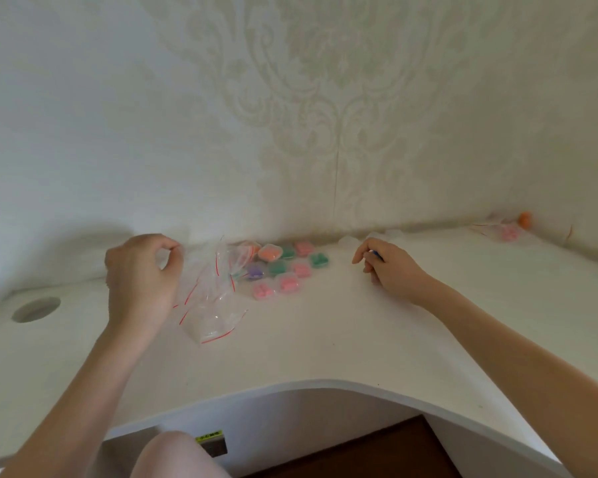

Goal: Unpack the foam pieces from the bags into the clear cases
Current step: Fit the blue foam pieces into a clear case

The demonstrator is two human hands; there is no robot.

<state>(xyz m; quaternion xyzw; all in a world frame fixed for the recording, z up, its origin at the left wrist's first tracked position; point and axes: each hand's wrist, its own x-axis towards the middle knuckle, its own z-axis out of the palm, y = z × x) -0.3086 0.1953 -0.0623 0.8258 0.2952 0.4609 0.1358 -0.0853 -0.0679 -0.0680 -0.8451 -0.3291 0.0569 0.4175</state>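
Several small clear cases filled with pink, green, orange and purple foam lie in a cluster at the back of the white desk. A heap of clear zip bags with red seal lines lies left of them. My left hand hovers beside the heap, thumb and forefinger pinched on what looks like a clear bag's edge. My right hand rests on the desk right of the cases, its fingers curled round a small blue piece. Empty clear cases sit by the wall, just beyond that hand.
More bags with pink foam and an orange piece lie in the far right corner. A round cable hole is at the desk's left. The papered wall stands close behind. The desk's front edge curves inward above my knee.
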